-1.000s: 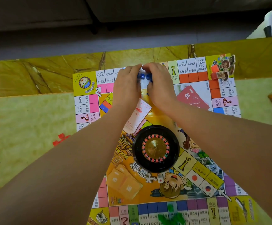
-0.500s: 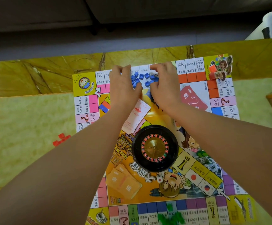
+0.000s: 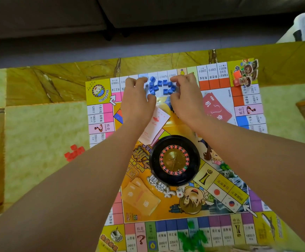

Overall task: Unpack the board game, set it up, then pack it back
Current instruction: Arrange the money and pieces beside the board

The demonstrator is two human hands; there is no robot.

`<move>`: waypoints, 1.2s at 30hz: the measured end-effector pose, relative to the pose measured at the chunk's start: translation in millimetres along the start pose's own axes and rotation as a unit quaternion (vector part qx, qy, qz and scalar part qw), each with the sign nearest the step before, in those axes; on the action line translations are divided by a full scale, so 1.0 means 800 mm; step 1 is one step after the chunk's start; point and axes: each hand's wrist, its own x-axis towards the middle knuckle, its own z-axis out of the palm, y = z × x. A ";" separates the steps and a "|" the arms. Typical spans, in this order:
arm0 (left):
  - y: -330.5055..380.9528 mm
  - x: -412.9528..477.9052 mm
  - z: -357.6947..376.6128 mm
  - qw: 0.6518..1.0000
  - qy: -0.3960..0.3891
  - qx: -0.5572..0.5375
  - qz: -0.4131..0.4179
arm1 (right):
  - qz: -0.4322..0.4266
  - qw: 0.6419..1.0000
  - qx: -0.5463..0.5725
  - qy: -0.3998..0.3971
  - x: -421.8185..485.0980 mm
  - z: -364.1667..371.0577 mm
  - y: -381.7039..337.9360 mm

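Head camera view: a loose cluster of small blue house pieces [image 3: 160, 86], blocky and glossy, lies scattered on the price squares along the far edge of the brightly printed game board [image 3: 97, 91]. The left hand [image 3: 137, 99] and right hand [image 3: 186, 99] flank the cluster on either side, fingers loosely curved inward and thumbs on the near side, cupping the pieces with no piece clasped; their fingertips sit just beside the outermost blues. Both forearms reach across the middle of the board. Between them a white paper slip [image 3: 154, 124] lies partly under the left wrist, and a black roulette wheel [image 3: 174, 160] stands just behind the hands at the centre. A red card deck [image 3: 216, 108] lies beside the right hand, orange cards [image 3: 140, 199] near the left forearm. Character tokens [image 3: 246, 73] crowd the far right corner, green pieces [image 3: 191, 239] blur at the near edge, and red pieces [image 3: 74, 152] sit off the board on the yellow marbled table [image 3: 38, 142].
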 end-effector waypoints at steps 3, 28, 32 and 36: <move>0.008 -0.027 -0.006 0.999 0.033 -0.005 0.003 | -0.008 1.000 0.003 0.012 -0.023 -0.009 -0.001; 0.141 -0.413 0.157 0.871 -0.293 0.238 0.314 | 0.228 0.974 -0.008 0.007 -0.455 -0.155 0.210; 0.159 -0.429 0.171 0.883 -0.253 0.271 0.287 | 0.201 0.977 0.067 0.007 -0.476 -0.171 0.224; 0.197 -0.468 0.190 0.911 -0.205 0.223 0.279 | 0.209 0.971 0.102 0.064 -0.522 -0.210 0.257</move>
